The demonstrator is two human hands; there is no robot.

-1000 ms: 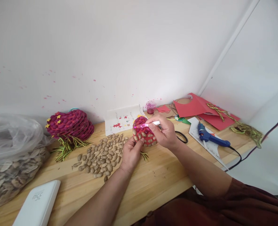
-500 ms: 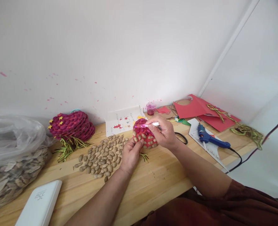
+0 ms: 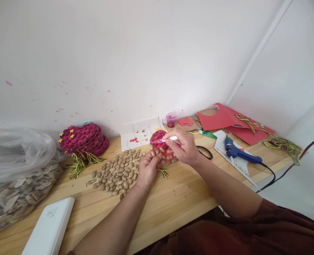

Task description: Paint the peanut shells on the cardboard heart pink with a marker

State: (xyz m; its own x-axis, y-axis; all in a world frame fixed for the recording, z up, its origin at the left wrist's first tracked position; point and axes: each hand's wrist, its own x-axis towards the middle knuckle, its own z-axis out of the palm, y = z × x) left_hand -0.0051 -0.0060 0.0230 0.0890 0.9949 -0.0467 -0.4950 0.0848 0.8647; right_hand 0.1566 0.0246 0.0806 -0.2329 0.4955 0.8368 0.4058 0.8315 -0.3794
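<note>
My left hand [image 3: 149,169] grips the lower left edge of a round red disc [image 3: 166,154] covered with peanut shells, thumb on its face. Shells on its upper part are painted magenta; those lower down are bare tan. In my right hand [image 3: 184,146] is a slim paintbrush [image 3: 160,140] with a white handle end, its magenta-stained tip against the upper left shells. A green and yellow tassel [image 3: 163,173] pokes out below the disc. Loose peanut shells [image 3: 119,173] are spread on the table left of my left hand.
Left stand a stack of finished magenta discs [image 3: 85,140], a plastic bag of shells [image 3: 21,194] and a white power bank [image 3: 49,225]. A paint cup [image 3: 171,120] and sticker sheet [image 3: 138,132] are behind. Right lie a blue glue gun [image 3: 241,154], red card [image 3: 215,118] and cord [image 3: 283,148].
The brush has tilted flatter, with its tip still on the upper left shells. My left hand keeps its hold on the disc. The whole view has shifted slightly.
</note>
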